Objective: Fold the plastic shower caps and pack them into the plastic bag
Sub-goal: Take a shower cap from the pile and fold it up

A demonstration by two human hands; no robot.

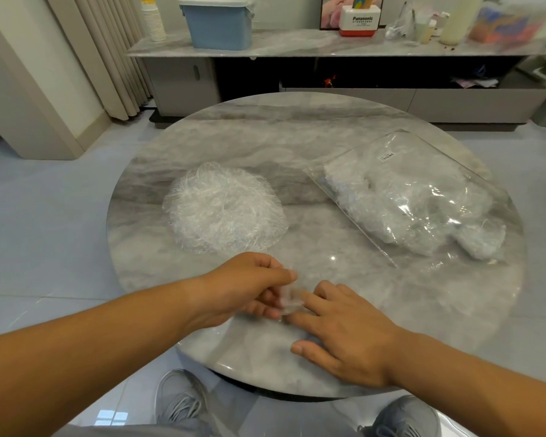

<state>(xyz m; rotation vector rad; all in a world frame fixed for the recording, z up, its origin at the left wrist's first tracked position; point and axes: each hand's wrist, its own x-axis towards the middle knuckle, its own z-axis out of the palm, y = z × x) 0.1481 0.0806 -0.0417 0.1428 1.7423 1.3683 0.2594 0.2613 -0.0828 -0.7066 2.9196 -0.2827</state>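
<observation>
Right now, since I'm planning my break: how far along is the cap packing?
Done: a batch of folded caps lies in the bag. In hand: the left hand pinches one cap, and the right hand presses it with straight fingers. Left: a pile of loose caps waits on the table.

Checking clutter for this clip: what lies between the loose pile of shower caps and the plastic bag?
Nothing: in the head view, only bare marble table separates the pile from the bag.
</observation>
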